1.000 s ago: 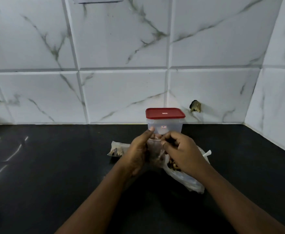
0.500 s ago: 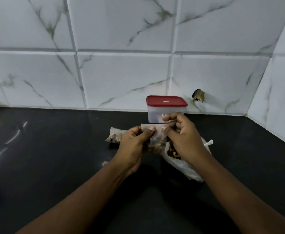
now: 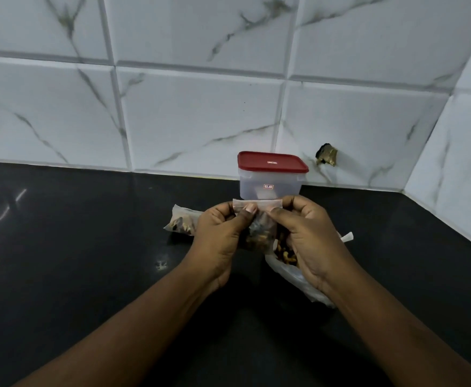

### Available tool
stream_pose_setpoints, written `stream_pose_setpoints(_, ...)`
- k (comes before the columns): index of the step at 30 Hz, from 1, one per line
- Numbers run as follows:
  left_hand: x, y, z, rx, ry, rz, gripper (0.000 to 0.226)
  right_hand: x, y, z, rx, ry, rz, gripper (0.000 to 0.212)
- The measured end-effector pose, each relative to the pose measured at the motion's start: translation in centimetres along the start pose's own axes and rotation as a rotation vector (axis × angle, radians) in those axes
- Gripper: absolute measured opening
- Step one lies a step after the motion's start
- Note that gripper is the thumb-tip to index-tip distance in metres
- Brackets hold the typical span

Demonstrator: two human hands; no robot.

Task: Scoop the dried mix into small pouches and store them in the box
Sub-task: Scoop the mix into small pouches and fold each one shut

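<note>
Both hands hold a small clear pouch [image 3: 259, 230] filled with brown dried mix, lifted above the counter. My left hand [image 3: 217, 236] pinches its top strip at the left, and my right hand [image 3: 309, 233] pinches the strip at the right. Under my right hand lies the large clear bag of dried mix [image 3: 290, 263], partly hidden. Another filled pouch [image 3: 182, 223] lies on the counter left of my left hand. Behind the hands stands the clear plastic box [image 3: 270, 185] with its red lid on.
The black counter [image 3: 75, 247] runs to white marble tiles at the back and the right. A chipped hole in the wall tile [image 3: 326, 155] sits right of the box. A small pale speck [image 3: 161, 265] lies on the counter.
The hands have raised the small pouch and shifted their fingers to its top strip. The camera has tilted down and drawn closer.
</note>
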State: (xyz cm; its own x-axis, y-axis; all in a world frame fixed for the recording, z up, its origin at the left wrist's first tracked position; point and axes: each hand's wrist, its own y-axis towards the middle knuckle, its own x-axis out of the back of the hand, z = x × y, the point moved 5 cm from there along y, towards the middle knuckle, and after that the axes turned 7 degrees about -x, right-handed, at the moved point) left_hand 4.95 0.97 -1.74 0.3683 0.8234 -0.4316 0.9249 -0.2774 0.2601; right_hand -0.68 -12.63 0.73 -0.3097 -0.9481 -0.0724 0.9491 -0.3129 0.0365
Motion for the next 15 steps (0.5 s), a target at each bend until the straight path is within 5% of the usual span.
stream_pose_setpoints(6, 0.06, -0.06, -0.8, -0.005, 0.025, 0.027, 0.013, 0.28, 0.03, 0.42, 0.019, 0.037, -0.018, 0.031)
stream_pose_setpoints(15, -0.17, -0.27, -0.86, 0.001, 0.059, 0.062, 0.012, 0.37, 0.11, 0.59, 0.015, 0.013, -0.012, 0.033)
